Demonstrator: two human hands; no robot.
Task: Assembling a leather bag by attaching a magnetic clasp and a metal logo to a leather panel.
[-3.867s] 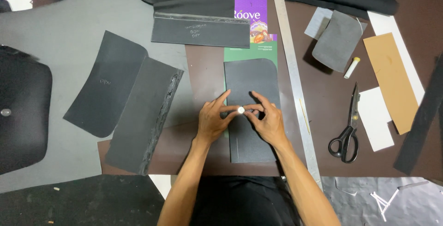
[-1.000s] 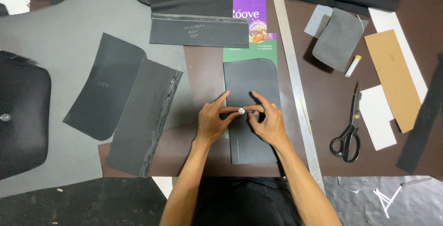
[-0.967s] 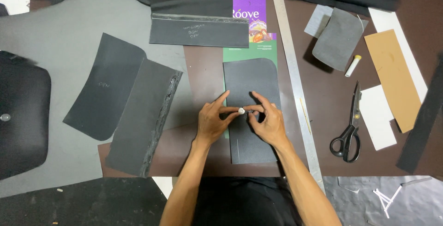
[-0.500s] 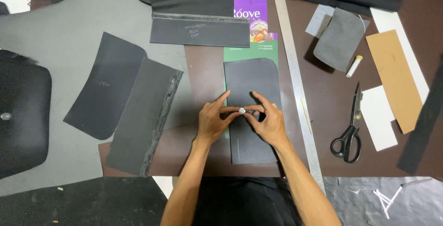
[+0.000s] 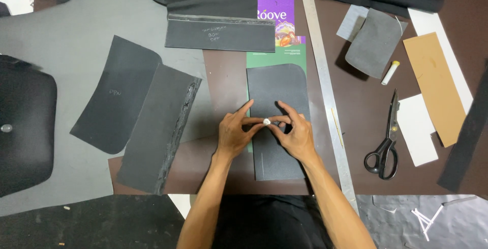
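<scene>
On the dark grey leather panel (image 5: 278,91), near its middle, both hands meet over a small silver stud (image 5: 266,122). Left hand (image 5: 235,134) and right hand (image 5: 295,134) each close their grip on the stud with thumb and fingertips. Right of the panel lies a steel ruler (image 5: 325,91), with scissors (image 5: 385,142) beyond it.

Both forearms reach in from the near edge of the desk, bare, converging. Left hand (image 5: 235,133) and right hand (image 5: 295,133) meet fingertip to fingertip, thumbs and forefingers pinched together, other fingers loosely curled, wrists low.
</scene>
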